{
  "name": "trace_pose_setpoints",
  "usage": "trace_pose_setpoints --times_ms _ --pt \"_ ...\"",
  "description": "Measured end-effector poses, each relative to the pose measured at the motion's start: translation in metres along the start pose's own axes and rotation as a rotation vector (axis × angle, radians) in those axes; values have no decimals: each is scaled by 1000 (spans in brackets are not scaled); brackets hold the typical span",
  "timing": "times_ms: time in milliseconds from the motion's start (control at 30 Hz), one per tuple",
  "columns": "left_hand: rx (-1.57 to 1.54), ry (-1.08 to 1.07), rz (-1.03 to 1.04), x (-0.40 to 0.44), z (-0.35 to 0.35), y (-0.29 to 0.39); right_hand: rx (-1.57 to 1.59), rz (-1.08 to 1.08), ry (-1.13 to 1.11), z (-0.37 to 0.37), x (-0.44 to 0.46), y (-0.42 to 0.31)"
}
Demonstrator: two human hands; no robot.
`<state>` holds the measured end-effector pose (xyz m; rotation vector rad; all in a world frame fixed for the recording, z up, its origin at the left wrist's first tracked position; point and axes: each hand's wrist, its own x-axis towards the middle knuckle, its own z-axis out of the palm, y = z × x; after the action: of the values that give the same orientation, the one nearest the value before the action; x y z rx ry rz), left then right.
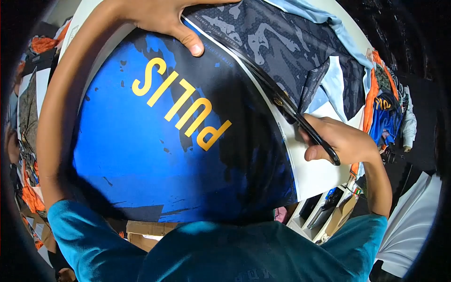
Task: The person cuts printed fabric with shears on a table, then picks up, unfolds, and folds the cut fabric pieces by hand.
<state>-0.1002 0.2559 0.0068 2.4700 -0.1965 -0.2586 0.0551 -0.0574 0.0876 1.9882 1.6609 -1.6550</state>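
Blue and black printed fabric (122, 136) with yellow letters lies across the white table (319, 181). My left hand (164, 21) rests on its upper edge, fingers spread and thumb pointing down onto the cloth. At the right, my right hand (336, 138) is closed round the handles of long black scissors (286, 103). The scissor blades point up and left along the white border between the blue fabric and a dark grey patterned fabric (263, 40). Whether the blades are parted is hard to tell.
Light blue cloth (334, 84) lies at the upper right, near orange fabric (371, 101) hanging at the table's edge. Below are a white shelf unit (300, 223) and a cardboard box (145, 229). White sheets (406, 225) stand at the lower right.
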Motion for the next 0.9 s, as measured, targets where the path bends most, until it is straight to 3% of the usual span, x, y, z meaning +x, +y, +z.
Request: trace_pose_setpoints --times_ms 900 --pt "-37 -22 -22 3 3 -1 33 32 61 6 -1 -2"
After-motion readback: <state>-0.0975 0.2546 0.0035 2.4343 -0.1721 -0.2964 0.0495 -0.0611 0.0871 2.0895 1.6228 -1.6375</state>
